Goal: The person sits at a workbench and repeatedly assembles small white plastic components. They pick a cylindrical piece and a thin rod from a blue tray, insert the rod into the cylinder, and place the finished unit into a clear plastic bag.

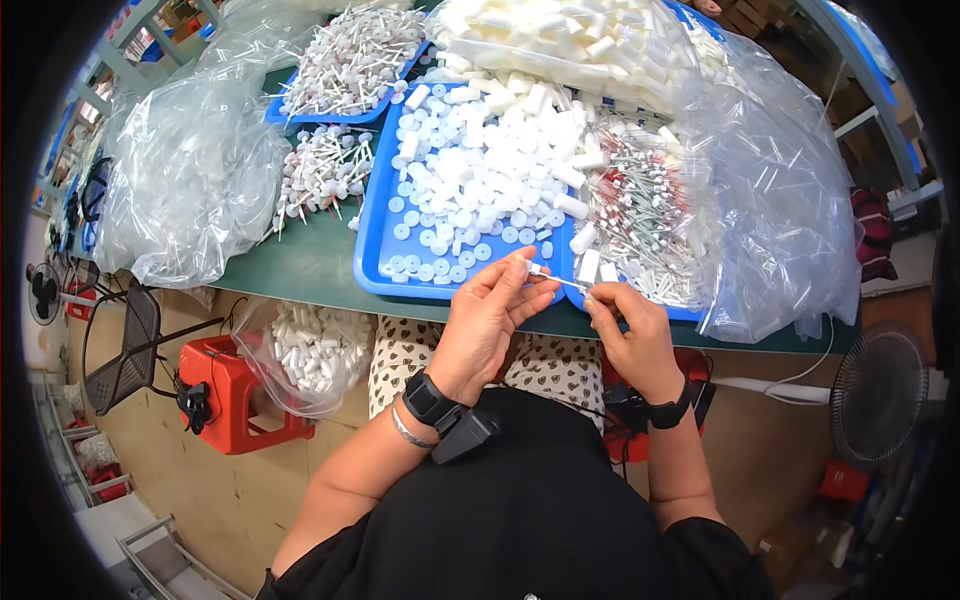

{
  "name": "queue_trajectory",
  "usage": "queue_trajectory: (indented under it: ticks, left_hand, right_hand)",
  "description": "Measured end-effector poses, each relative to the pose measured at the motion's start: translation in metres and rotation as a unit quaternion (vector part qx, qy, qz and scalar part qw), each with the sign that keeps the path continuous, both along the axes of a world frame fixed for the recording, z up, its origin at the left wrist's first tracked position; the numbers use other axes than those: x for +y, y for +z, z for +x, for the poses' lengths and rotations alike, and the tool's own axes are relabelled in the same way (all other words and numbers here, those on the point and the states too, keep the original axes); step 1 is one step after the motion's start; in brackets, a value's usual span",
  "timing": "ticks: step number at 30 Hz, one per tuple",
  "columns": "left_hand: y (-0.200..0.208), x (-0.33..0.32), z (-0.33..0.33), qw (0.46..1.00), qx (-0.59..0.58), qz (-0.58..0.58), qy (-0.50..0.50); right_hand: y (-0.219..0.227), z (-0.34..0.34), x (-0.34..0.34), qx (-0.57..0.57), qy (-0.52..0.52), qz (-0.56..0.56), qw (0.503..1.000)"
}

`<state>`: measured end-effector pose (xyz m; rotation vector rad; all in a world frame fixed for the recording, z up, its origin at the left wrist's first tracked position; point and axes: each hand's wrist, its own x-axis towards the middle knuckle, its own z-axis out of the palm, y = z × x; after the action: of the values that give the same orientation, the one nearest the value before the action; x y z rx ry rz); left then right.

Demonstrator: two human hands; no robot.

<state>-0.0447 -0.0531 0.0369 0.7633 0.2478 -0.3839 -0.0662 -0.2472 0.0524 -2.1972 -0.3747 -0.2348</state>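
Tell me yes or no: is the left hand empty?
No, the left hand pinches one end of a thin piece, and the right hand holds its other end.

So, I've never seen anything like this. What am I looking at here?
There's no machine here, just a person's two bare hands. The one picture comes from a wide camera worn on the head, looking down, so straight edges bend near its rim. On the green table sit blue trays of small parts: white discs, white cylinders and thin stems. Clear plastic bags lie at both sides. The left hand and right hand pinch a thin piece between them.
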Motion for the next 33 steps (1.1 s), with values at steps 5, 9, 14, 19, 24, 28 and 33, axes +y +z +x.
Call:
queue_trajectory:
  ticks: [5, 9, 14, 19, 24, 28, 33]
  left_hand:
    - [0.001, 0.001, 0.000, 1.000, -0.006, -0.006, -0.003]
    - [-0.003, 0.003, 0.000, 1.000, -0.002, -0.004, -0.008]
    - [-0.006, 0.004, 0.000, 1.000, 0.002, -0.005, -0.015]
    - [-0.008, -0.001, -0.004, 0.998, 0.002, 0.005, -0.058]
    - [-0.013, -0.005, -0.008, 0.996, 0.005, -0.012, -0.088]
    - [-0.011, -0.003, -0.007, 0.996, 0.023, -0.008, -0.086]
    - [-0.016, -0.004, -0.008, 0.996, 0.015, -0.005, -0.089]
  right_hand:
    - [0.001, 0.001, 0.005, -0.031, -0.003, -0.011, 0.999]
    - [-0.002, 0.001, 0.007, -0.024, -0.026, -0.002, 0.999]
    - [-0.001, 0.002, 0.006, -0.025, -0.018, -0.009, 0.999]
    - [0.000, 0.004, 0.010, -0.028, 0.017, -0.001, 0.999]
    - [0.003, 0.006, 0.012, 0.381, 0.021, 0.334, 0.862]
    - [0.002, 0.005, 0.020, 0.331, 0.017, 0.304, 0.893]
    - [-0.004, 0.001, 0.026, 0.073, 0.035, 0.045, 0.996]
